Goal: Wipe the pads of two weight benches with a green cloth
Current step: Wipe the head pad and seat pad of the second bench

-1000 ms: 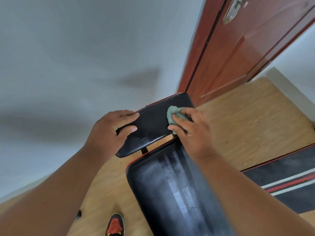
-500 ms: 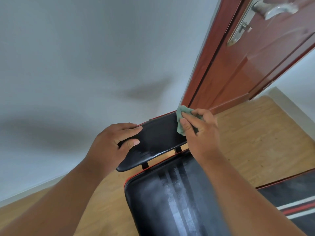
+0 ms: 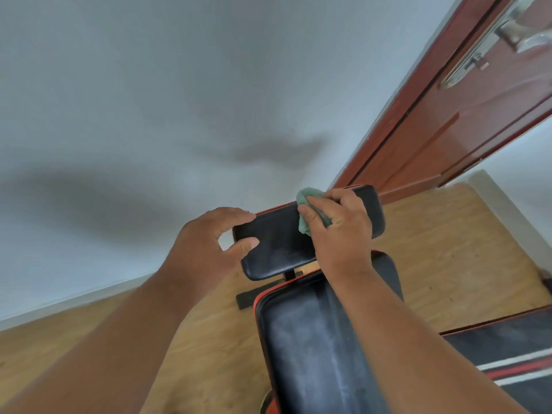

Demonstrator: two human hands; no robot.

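A small black head pad [image 3: 277,249] with red piping stands at the far end of a long black bench pad [image 3: 310,342]. My right hand [image 3: 340,231] presses a crumpled green cloth [image 3: 307,210] against the upper middle of the small pad. My left hand [image 3: 206,243] is at the pad's left end, fingers over its top edge and thumb on its face, with a gap showing at the palm. A second bench pad [image 3: 507,348], black with red and white stripes, lies at the right edge.
A white wall rises just behind the small pad. A red-brown door [image 3: 466,115] with a metal handle [image 3: 513,34] stands at the upper right. Wooden floor [image 3: 442,243] surrounds the benches. The bench's black foot bar [image 3: 248,300] shows under the small pad.
My right hand has slid the cloth leftward along the small pad toward its middle. My left hand has loosened, its palm now off the pad's left end. The view has tilted.
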